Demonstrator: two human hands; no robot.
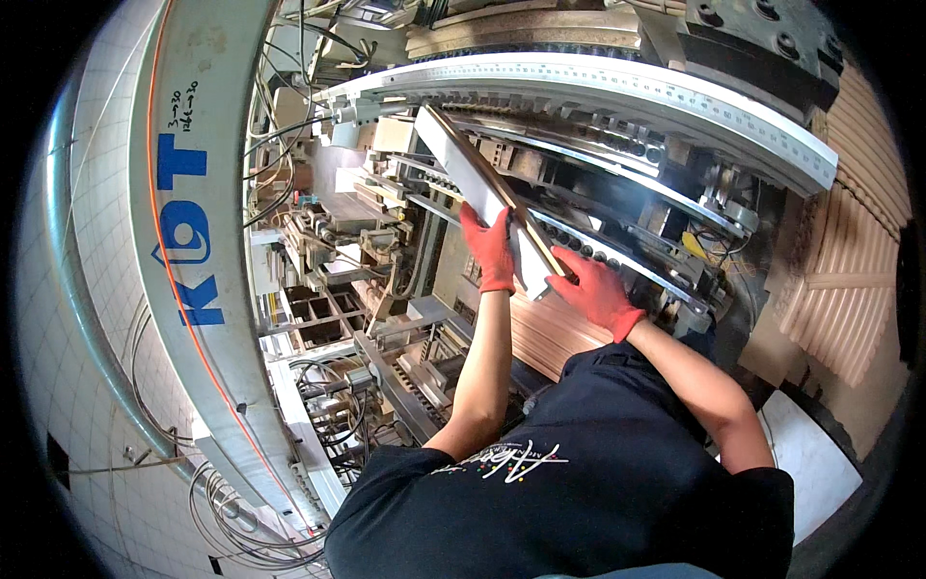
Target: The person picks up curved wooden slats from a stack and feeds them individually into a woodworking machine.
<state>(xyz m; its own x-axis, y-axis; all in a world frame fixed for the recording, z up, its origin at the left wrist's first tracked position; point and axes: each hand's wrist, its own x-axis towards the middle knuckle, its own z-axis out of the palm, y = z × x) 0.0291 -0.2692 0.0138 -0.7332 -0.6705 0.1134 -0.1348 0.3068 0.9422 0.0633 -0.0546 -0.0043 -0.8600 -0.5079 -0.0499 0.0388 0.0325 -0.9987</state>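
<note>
A long, narrow white-faced board (451,162) with a brown edge is tilted in front of my body, its far end pointing up and left over the machine. My left hand (489,253) in a red glove is closed on it, the thumb against the white face. My right hand (596,289), also red-gloved, holds the board's near end from the right, fingertips at the brown edge. The fingers behind the board are hidden. Whether it is one board or several pressed together, I cannot tell.
Metal rails (627,261) with rollers run under and beyond the board. A white beam with a scale (598,69) crosses behind. Left stand a grey machine frame (207,87) and cluttered fittings. Stacked brown strips (839,289) lie right; more strips (540,333) are by my waist.
</note>
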